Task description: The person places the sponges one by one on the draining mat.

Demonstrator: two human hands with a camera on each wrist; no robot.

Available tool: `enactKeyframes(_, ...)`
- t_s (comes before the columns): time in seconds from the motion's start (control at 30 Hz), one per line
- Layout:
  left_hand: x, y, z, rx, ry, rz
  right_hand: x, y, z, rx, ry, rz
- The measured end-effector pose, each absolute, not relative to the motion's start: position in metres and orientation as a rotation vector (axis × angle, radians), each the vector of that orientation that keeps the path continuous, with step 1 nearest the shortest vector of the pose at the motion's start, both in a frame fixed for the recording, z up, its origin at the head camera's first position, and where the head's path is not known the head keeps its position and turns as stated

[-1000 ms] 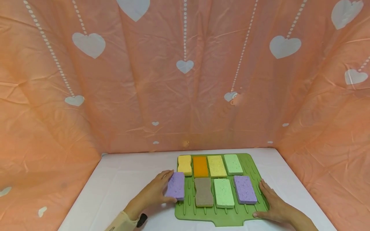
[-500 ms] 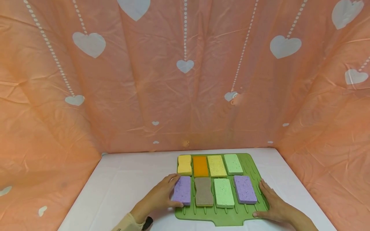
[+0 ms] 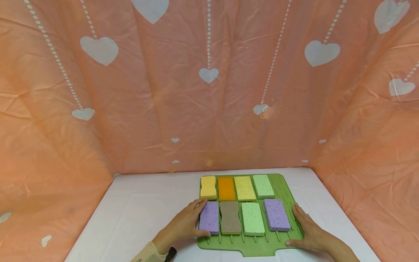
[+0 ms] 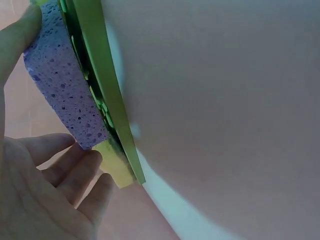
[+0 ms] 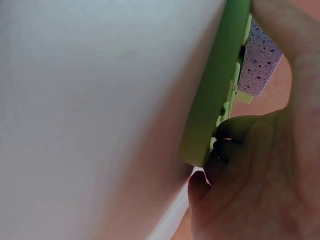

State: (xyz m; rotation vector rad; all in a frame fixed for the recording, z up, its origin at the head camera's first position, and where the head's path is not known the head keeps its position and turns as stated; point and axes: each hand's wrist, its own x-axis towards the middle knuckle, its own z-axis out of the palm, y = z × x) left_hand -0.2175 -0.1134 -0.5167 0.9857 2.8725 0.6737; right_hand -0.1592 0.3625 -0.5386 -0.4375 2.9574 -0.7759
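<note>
My left hand [image 3: 184, 222] holds a purple sponge [image 3: 209, 217] by its two short ends, thumb at the near one and fingers at the far one. This sponge lies at the left of the front row on a green ridged mat [image 3: 258, 247]; the left wrist view shows its pitted side [image 4: 67, 85] low over the mat. My right hand [image 3: 312, 233] rests at the mat's right edge, thumb on the front corner and fingers stretched along the side. A second purple sponge [image 3: 277, 214] lies beside those fingers, apart from them.
Between the purple sponges lie a brown-grey sponge [image 3: 230, 218] and a pale green one [image 3: 253, 219]. Behind them stand a yellow notched sponge [image 3: 208, 187], an orange one [image 3: 226, 189], a speckled yellow one [image 3: 244, 189] and another pale green one [image 3: 263, 186]. An orange cloth [image 3: 209, 120] surrounds the white table [image 3: 147, 196].
My left hand has carried the purple sponge rightward and toward me, from the mat's left edge to a spot beside the brown-grey sponge. The right hand has stayed in place.
</note>
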Motion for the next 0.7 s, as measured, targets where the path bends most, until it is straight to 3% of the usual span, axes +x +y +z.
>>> enactKeyframes(0.7, -0.209, -0.123, -0.520, 0.971, 2.944, 0.678, -0.162, 0.366, -0.539, -0.406, 2.855, -0.815)
